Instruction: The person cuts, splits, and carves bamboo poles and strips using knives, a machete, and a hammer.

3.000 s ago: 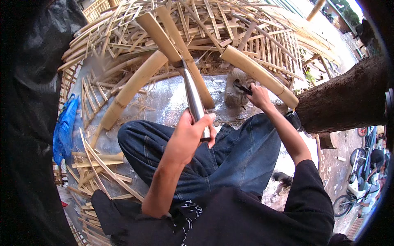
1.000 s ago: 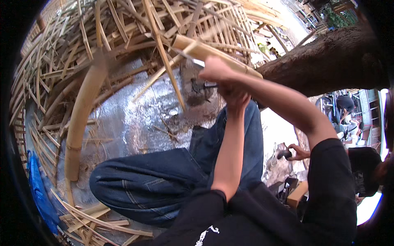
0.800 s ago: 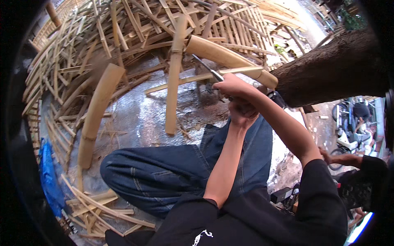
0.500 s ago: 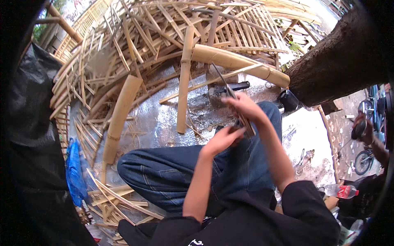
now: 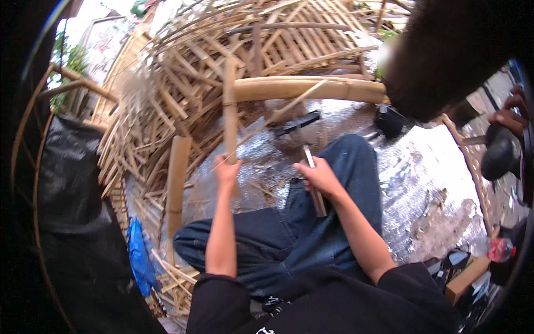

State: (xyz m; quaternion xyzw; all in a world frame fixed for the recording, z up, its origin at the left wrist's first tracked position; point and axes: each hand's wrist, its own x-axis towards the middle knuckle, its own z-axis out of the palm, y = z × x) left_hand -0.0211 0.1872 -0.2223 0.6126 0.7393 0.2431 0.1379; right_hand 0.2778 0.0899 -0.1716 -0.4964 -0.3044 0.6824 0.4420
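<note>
On the left part of the silvery sheet [image 5: 409,175], the left hand [image 5: 226,170] has just left the metal tool [image 5: 320,206] and its grip now closes around the bamboo slat [image 5: 230,119], whose upper end reaches the sheet's far edge. So each hand now has its own object: the right hand [image 5: 322,177] grips the tool above the jeans [image 5: 356,167]. Past the sheet's right edge, a bottle [image 5: 500,250] has a red label, not clearly readable.

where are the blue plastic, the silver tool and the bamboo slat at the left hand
Blue plastic [image 5: 139,256]: head view, crumpled middle.
Silver tool [image 5: 319,205]: head view, lower end.
Bamboo slat [image 5: 230,114]: head view, upper part.
</note>
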